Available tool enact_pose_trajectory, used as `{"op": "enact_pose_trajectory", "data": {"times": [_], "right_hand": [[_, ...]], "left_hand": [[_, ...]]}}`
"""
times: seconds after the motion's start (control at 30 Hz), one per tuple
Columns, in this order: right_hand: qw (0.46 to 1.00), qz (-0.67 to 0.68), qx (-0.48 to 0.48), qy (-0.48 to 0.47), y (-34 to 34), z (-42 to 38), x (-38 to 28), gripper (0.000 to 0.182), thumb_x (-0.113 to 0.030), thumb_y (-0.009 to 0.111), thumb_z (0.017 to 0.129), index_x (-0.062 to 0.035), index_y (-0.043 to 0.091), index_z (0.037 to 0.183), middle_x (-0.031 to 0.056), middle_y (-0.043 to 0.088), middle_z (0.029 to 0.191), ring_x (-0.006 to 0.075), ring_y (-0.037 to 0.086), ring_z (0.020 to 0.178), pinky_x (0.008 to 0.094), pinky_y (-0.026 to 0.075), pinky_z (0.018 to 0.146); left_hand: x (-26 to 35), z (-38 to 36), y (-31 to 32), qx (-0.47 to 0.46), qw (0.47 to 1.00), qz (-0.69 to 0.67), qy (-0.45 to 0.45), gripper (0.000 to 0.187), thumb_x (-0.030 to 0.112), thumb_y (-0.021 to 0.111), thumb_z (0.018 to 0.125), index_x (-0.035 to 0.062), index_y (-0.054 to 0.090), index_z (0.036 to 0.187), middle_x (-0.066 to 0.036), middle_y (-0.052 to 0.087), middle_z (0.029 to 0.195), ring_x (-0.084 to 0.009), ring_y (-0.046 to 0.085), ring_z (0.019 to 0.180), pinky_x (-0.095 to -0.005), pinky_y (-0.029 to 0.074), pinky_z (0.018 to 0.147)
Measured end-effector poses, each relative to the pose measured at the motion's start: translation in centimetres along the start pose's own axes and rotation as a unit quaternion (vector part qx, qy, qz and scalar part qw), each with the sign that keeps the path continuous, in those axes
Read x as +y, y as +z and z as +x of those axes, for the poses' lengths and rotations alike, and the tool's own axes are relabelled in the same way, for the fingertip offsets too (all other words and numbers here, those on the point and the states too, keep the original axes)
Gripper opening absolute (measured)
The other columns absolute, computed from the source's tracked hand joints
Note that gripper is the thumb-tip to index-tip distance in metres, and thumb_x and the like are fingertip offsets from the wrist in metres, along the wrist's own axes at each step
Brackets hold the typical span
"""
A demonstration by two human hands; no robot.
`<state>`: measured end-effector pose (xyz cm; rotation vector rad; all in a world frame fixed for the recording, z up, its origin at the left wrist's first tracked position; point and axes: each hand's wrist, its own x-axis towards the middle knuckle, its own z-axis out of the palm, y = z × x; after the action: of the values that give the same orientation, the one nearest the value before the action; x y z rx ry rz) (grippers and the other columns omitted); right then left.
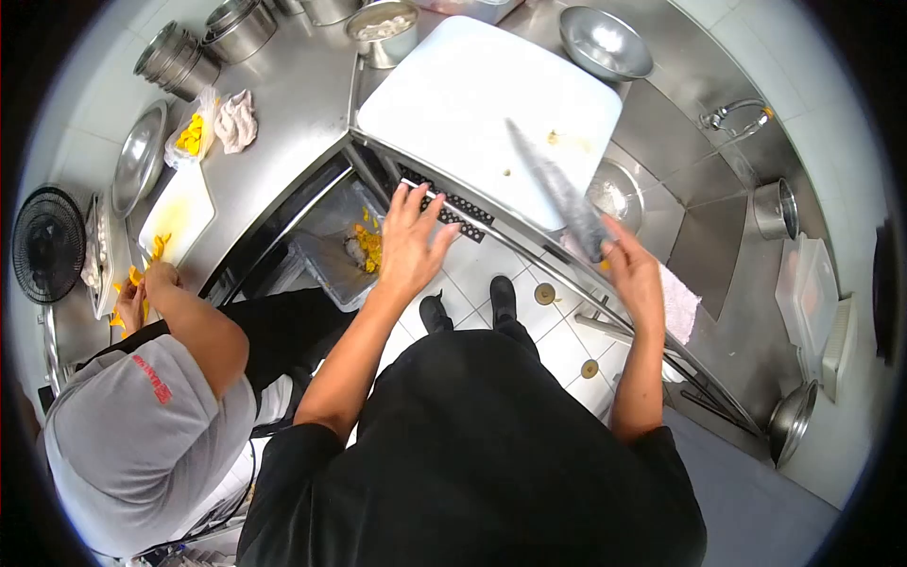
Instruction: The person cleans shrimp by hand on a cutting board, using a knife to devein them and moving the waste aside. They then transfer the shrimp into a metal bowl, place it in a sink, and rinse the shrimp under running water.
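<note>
In my right hand (635, 276) is a large kitchen knife (550, 180), its blade slightly smeared and pointing up and left across the board. The big white cutting board (453, 85) lies in front of me, with a few small brownish-yellow bits on its right part. My left hand (411, 241) is stretched out with fingers spread, at the counter's front edge just below the board, and holds nothing. A pale cloth (678, 304) hangs near my right wrist.
To the right is a sink with a metal bowl (614, 194) and a faucet (737, 118). Another metal bowl (607, 42) stands behind the board. A co-worker (151, 416) at left handles yellow pieces by a smaller board (179, 213). Below sits a bin (326, 269) with yellow scraps.
</note>
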<state>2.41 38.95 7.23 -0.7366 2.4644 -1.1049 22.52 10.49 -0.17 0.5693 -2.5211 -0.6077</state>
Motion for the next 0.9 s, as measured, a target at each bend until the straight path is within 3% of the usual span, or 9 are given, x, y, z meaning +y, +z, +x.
{"op": "enact_pose_trajectory", "data": {"times": [0.07, 0.23, 0.4, 0.53, 0.63, 0.67, 0.77, 0.87, 0.9], "right_hand": [[0.998, -0.039, 0.043, 0.035, -3.0, 3.5, 2.0, 0.047, -0.021, 0.063, 0.097, -0.0241, 0.063, 0.143, -0.0007, 0.059, 0.075, 0.0086, 0.049, 0.057, 0.0268, 0.043, 0.054], [0.992, -0.046, 0.030, 0.118, -5.7, 10.4, 4.5, 0.047, -0.029, 0.063, 0.095, -0.0273, 0.063, 0.142, 0.0013, 0.057, 0.071, 0.0109, 0.045, 0.047, 0.0296, 0.039, 0.045], [0.991, -0.119, -0.048, 0.029, -5.7, 10.9, 4.6, 0.046, -0.030, 0.067, 0.094, -0.0307, 0.063, 0.140, 0.0172, 0.075, 0.098, 0.0302, 0.071, 0.086, 0.0404, 0.053, 0.084], [0.987, -0.089, -0.116, -0.069, -4.2, 9.5, 4.6, 0.046, -0.023, 0.067, 0.095, -0.0215, 0.063, 0.140, 0.0170, 0.076, 0.107, 0.0162, 0.068, 0.074, 0.0343, 0.054, 0.081], [0.993, -0.075, -0.063, -0.065, -4.6, 12.1, 7.2, 0.045, -0.025, 0.064, 0.097, -0.0192, 0.062, 0.142, 0.0153, 0.076, 0.114, 0.0156, 0.066, 0.071, 0.0337, 0.054, 0.080], [0.996, -0.045, -0.070, 0.027, -5.3, 13.4, 7.8, 0.044, -0.026, 0.061, 0.100, -0.0187, 0.061, 0.143, 0.0143, 0.074, 0.122, 0.0158, 0.068, 0.073, 0.0333, 0.055, 0.081], [0.994, -0.084, -0.049, 0.060, -6.4, 13.3, 6.4, 0.044, -0.027, 0.061, 0.100, -0.0205, 0.060, 0.143, 0.0159, 0.073, 0.122, 0.0170, 0.069, 0.075, 0.0331, 0.055, 0.081], [0.983, -0.138, -0.066, -0.097, -3.9, 11.5, 7.9, 0.044, -0.024, 0.062, 0.099, -0.0223, 0.060, 0.143, 0.0170, 0.074, 0.119, 0.0177, 0.070, 0.073, 0.0330, 0.055, 0.079], [0.985, -0.120, -0.087, -0.084, -3.7, 10.6, 6.9, 0.043, -0.025, 0.062, 0.098, -0.0242, 0.062, 0.141, 0.0186, 0.073, 0.117, 0.0228, 0.070, 0.083, 0.0353, 0.055, 0.083]], "left_hand": [[3.0, 2.3, 1.7, -0.058, 0.996, 0.068, 0.021, 0.066, 0.046, 0.065, 0.096, -0.0023, 0.056, 0.140, -0.026, 0.038, 0.157, -0.0480, 0.025, 0.149, -0.0612, 0.022, 0.119], [7.7, 5.1, 6.8, -0.071, 0.987, 0.144, -0.004, 0.088, 0.064, 0.051, 0.097, -0.0072, 0.043, 0.149, -0.028, 0.030, 0.161, -0.0482, 0.016, 0.153, -0.0674, 0.011, 0.120], [10.6, 8.8, 7.8, -0.114, 0.983, 0.134, -0.055, 0.089, 0.064, 0.050, 0.098, -0.0051, 0.039, 0.153, -0.028, 0.029, 0.162, -0.0478, 0.015, 0.154, -0.0653, 0.011, 0.121], [9.0, 9.9, 7.6, -0.023, 0.994, 0.065, -0.080, 0.086, 0.061, 0.052, 0.098, -0.0071, 0.041, 0.150, -0.031, 0.031, 0.160, -0.0505, 0.019, 0.152, -0.0655, 0.014, 0.121], [8.2, 7.9, 6.2, -0.027, 0.988, 0.111, -0.109, 0.085, 0.060, 0.053, 0.098, -0.0072, 0.043, 0.149, -0.030, 0.032, 0.160, -0.0501, 0.019, 0.151, -0.0659, 0.014, 0.120], [8.4, 7.0, 6.0, -0.044, 0.982, 0.140, -0.117, 0.086, 0.060, 0.057, 0.096, -0.0063, 0.044, 0.149, -0.028, 0.031, 0.161, -0.0478, 0.017, 0.153, -0.0627, 0.013, 0.122], [9.6, 4.6, 6.5, -0.052, 0.980, 0.168, -0.092, 0.086, 0.060, 0.058, 0.096, -0.0063, 0.044, 0.149, -0.028, 0.032, 0.160, -0.0485, 0.019, 0.152, -0.0648, 0.013, 0.121], [10.8, 4.1, 7.8, -0.037, 0.979, 0.179, -0.094, 0.087, 0.060, 0.057, 0.096, -0.0076, 0.044, 0.148, -0.028, 0.031, 0.161, -0.0485, 0.017, 0.152, -0.0670, 0.013, 0.120], [11.1, 4.2, 8.1, -0.033, 0.978, 0.182, -0.099, 0.087, 0.061, 0.057, 0.096, -0.0080, 0.044, 0.148, -0.027, 0.031, 0.161, -0.0484, 0.017, 0.153, -0.0671, 0.013, 0.120]]}}
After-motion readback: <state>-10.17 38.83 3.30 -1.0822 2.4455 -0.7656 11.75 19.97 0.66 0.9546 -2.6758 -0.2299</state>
